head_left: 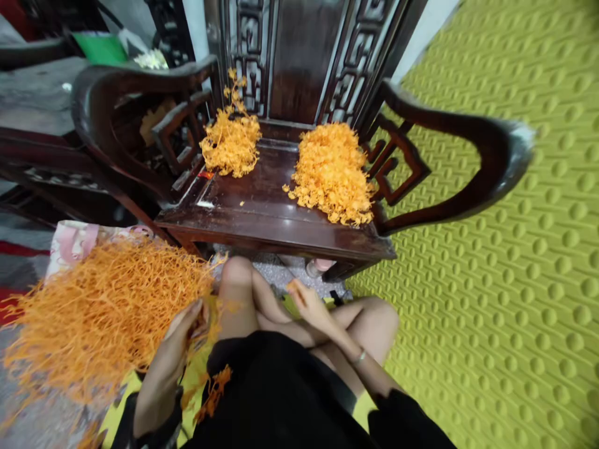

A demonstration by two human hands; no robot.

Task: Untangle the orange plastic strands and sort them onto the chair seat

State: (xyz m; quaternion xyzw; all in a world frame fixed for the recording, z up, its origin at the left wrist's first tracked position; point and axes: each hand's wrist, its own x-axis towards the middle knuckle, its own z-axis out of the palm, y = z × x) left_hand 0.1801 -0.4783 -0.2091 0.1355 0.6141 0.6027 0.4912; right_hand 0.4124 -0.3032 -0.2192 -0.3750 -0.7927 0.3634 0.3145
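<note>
A large tangled heap of stringy orange strands (107, 312) lies at the left, beside my left knee. My left hand (180, 330) is at the heap's right edge, fingers curled, with blurred orange strands hanging from it. Over my crossed legs my right hand (309, 305) is closed, and a small orange piece shows at its fingers. On the dark wooden chair (266, 193) in front of me rest two piles of curly orange clusters: a smaller pile (231, 143) at left and a bigger pile (334, 174) at right.
A pink and white patterned bag (70, 246) shows behind the heap. Yellow-green studded matting (491, 280) covers the right side. Loose orange bits (215, 393) lie on my black clothing. Beneath the chair is a pinkish cup-like object (321, 266). Another wooden seat (37, 93) stands at left.
</note>
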